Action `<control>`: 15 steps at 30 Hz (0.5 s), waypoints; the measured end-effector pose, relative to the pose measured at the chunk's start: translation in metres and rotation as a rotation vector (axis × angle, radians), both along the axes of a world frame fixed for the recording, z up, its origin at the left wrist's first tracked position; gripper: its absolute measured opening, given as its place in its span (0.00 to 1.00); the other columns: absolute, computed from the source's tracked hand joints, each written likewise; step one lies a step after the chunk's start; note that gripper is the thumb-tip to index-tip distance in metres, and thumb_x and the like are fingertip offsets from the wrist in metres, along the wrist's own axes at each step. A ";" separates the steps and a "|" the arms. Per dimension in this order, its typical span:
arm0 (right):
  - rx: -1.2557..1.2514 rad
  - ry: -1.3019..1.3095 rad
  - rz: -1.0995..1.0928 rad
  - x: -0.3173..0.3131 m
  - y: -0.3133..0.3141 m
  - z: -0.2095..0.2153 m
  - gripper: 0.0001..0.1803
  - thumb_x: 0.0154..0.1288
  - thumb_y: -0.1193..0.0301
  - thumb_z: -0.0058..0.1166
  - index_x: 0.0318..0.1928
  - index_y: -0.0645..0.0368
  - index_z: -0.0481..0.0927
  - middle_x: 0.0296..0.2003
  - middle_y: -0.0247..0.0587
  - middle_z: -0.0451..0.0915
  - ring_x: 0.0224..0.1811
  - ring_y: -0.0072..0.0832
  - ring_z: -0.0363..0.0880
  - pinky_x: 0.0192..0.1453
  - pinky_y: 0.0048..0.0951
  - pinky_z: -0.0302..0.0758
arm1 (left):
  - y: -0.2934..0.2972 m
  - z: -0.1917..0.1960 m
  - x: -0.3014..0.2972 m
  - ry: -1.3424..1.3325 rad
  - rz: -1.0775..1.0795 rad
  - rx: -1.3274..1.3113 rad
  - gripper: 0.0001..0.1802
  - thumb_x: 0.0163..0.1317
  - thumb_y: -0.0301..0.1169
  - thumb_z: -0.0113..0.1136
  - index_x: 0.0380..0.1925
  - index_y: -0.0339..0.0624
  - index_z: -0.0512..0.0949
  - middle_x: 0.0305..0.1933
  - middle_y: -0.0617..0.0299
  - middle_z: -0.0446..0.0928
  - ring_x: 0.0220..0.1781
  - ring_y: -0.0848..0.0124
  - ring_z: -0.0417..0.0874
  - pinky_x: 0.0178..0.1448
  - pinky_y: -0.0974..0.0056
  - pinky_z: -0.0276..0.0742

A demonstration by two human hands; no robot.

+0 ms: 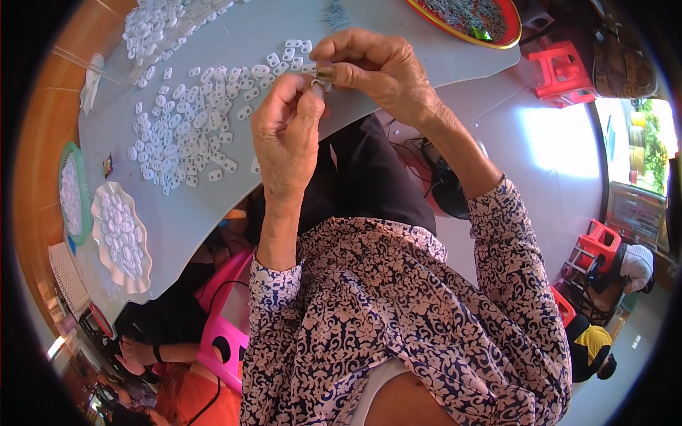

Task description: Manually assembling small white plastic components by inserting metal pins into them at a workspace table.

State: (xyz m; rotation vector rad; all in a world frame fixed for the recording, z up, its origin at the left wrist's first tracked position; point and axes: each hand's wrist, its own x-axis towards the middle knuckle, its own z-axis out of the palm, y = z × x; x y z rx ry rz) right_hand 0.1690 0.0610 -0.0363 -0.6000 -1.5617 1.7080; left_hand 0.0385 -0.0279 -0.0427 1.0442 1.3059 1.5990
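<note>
Above the table's near edge my two hands meet. My left hand point(288, 131) pinches a small white plastic piece point(319, 83) between thumb and fingertips. The thumb and forefinger of my right hand point(387, 74) are pressed together at that same piece; whether they also hold something tiny is hidden. Many small white oval plastic pieces with two holes point(188, 128) lie spread over the grey table point(192, 213), to the left of my hands. A few more point(293, 53) lie just beyond my fingers.
A red-rimmed round tray point(513, 32) of small metal parts stands at the far right. Loose metal pins point(335, 14) lie at the far edge. On the left are a wavy white dish point(142, 280) and a green basket point(84, 170), both holding white pieces. Red stools point(561, 74) stand right; a person in orange point(202, 397) sits lower left.
</note>
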 end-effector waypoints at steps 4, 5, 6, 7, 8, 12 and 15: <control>0.112 -0.164 0.073 0.004 0.006 0.004 0.07 0.64 0.72 0.55 0.39 0.63 0.80 0.29 0.30 0.78 0.33 0.15 0.73 0.40 0.18 0.73 | 0.000 -0.002 0.001 -0.007 -0.008 0.036 0.07 0.62 0.27 0.54 0.27 0.36 0.72 0.23 0.71 0.68 0.25 0.85 0.63 0.28 0.77 0.59; 0.121 -0.200 0.079 0.004 0.007 0.005 0.07 0.64 0.71 0.56 0.36 0.63 0.80 0.28 0.29 0.78 0.32 0.14 0.72 0.38 0.18 0.72 | 0.000 -0.002 0.001 0.001 -0.015 0.034 0.07 0.62 0.27 0.54 0.27 0.36 0.72 0.23 0.71 0.68 0.25 0.84 0.63 0.28 0.77 0.59; 0.123 -0.200 0.081 0.004 0.008 0.005 0.07 0.64 0.71 0.56 0.36 0.63 0.80 0.28 0.29 0.78 0.32 0.14 0.72 0.38 0.18 0.72 | 0.000 -0.001 0.000 0.009 -0.022 0.032 0.07 0.62 0.28 0.54 0.27 0.36 0.72 0.23 0.70 0.68 0.25 0.84 0.63 0.28 0.77 0.60; 0.167 -0.216 0.093 0.003 0.008 0.005 0.08 0.64 0.70 0.56 0.35 0.63 0.80 0.28 0.29 0.78 0.32 0.14 0.72 0.38 0.18 0.72 | -0.001 -0.003 -0.002 0.009 -0.019 0.033 0.07 0.62 0.28 0.54 0.27 0.36 0.72 0.23 0.70 0.68 0.25 0.84 0.63 0.28 0.77 0.60; 0.211 -0.234 0.104 0.003 0.009 0.006 0.08 0.64 0.69 0.57 0.35 0.63 0.80 0.28 0.29 0.79 0.31 0.13 0.72 0.38 0.18 0.72 | -0.002 -0.006 -0.004 0.004 -0.051 0.008 0.07 0.62 0.29 0.55 0.30 0.36 0.74 0.25 0.70 0.70 0.27 0.83 0.65 0.33 0.77 0.61; 0.231 -0.256 0.081 0.003 0.009 0.007 0.10 0.63 0.67 0.58 0.33 0.63 0.79 0.27 0.29 0.78 0.30 0.12 0.71 0.34 0.17 0.70 | -0.002 -0.006 -0.004 -0.011 -0.071 -0.005 0.08 0.63 0.31 0.56 0.33 0.35 0.76 0.28 0.70 0.72 0.30 0.83 0.67 0.37 0.76 0.63; 0.214 -0.316 0.050 0.001 0.006 0.014 0.13 0.62 0.64 0.59 0.33 0.64 0.79 0.24 0.28 0.76 0.27 0.11 0.69 0.30 0.17 0.67 | -0.004 -0.003 0.000 0.152 -0.003 0.035 0.08 0.63 0.31 0.56 0.33 0.36 0.76 0.27 0.71 0.72 0.29 0.83 0.66 0.35 0.76 0.63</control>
